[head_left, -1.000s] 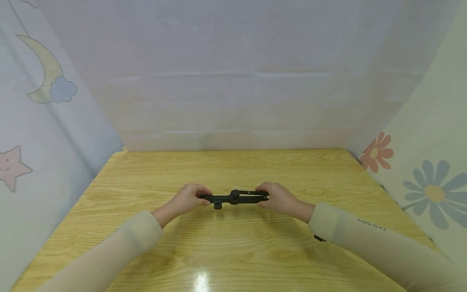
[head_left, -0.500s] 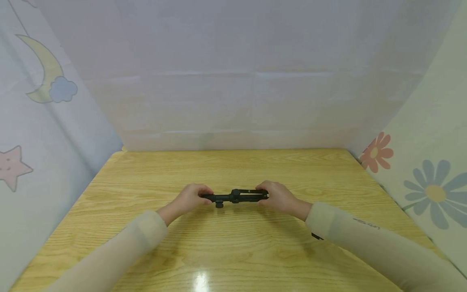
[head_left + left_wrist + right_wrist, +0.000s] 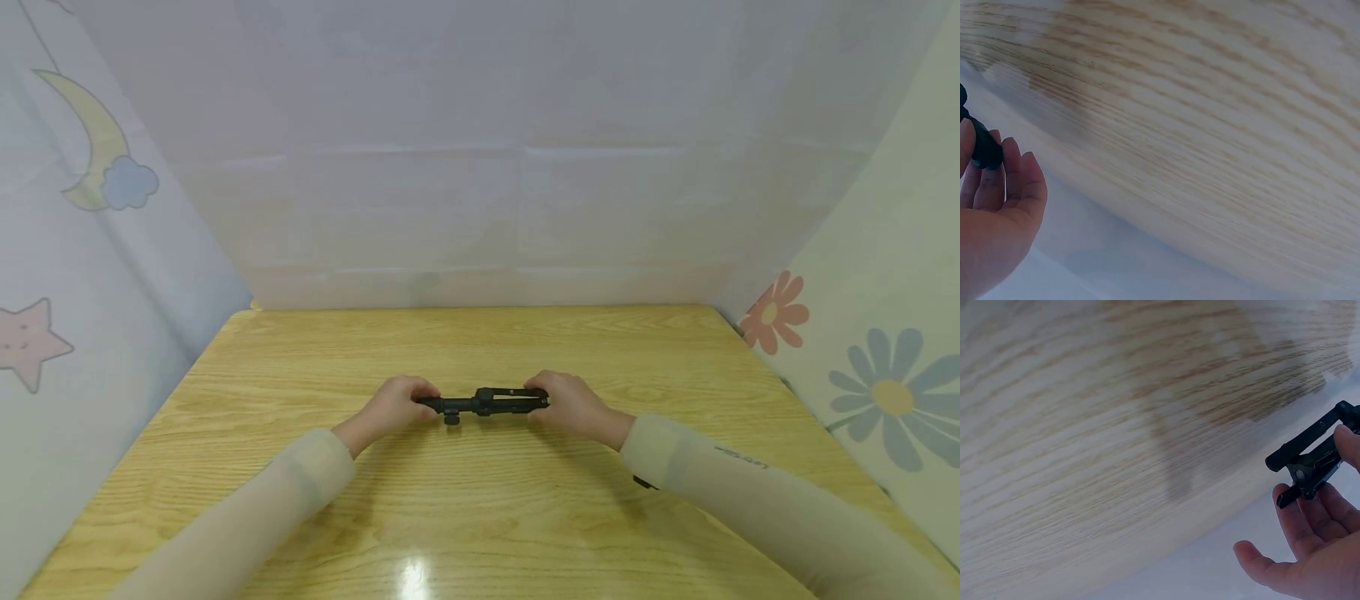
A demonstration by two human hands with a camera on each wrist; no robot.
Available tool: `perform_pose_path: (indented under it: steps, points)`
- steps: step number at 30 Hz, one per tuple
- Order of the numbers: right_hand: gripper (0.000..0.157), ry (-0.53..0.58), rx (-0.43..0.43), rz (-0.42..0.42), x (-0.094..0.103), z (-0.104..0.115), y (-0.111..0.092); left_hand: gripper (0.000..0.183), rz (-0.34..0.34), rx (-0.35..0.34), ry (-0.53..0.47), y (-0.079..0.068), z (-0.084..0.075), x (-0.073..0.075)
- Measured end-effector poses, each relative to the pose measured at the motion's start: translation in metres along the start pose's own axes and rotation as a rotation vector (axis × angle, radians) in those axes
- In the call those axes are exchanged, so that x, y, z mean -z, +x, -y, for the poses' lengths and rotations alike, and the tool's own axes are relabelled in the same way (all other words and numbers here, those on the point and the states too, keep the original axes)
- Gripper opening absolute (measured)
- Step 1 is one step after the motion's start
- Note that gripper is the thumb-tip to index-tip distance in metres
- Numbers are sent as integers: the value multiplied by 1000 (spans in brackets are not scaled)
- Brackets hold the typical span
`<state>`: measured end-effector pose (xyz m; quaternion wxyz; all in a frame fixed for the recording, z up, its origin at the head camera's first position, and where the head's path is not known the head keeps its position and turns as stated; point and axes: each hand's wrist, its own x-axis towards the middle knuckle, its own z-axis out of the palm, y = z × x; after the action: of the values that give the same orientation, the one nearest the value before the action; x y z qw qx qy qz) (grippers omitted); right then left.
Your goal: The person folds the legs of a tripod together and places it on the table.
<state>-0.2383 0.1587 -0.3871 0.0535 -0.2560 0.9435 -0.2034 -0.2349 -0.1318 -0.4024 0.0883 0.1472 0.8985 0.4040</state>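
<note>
A small black tripod [image 3: 482,402] lies crosswise between my two hands in the head view, its folded legs pointing right and a side knob [image 3: 452,418] hanging off the slim left part. My left hand [image 3: 393,404] grips the left end, thumb toward me; in the left wrist view fingers curl round that dark rounded end [image 3: 986,149]. At the other side my right hand [image 3: 573,404] holds the leg ends. Seen from the right wrist, the tripod's legs [image 3: 1307,444] stand slightly apart, thumb on one side and fingers beneath, with one finger stretched away.
A wood-grain table [image 3: 480,517] lies beneath both hands. Pale fabric walls close it in: a plain back sheet [image 3: 480,208], a left one with a moon [image 3: 97,142] and star, a right one with flowers [image 3: 892,398].
Both forearms have drawn slightly inward, and the tripod has shifted a little away from me. The hold of both hands on it stays the same.
</note>
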Motion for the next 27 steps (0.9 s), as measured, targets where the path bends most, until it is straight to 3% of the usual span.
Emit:
perform_pose_path:
  steps: [12,27]
  points:
    - [47,-46,-1,3,-8,-5,5,28,-8,14,25,2,2,-4]
    - [38,15,-27,45,-8,-7,14,27,-53,31,33,4,3,-7]
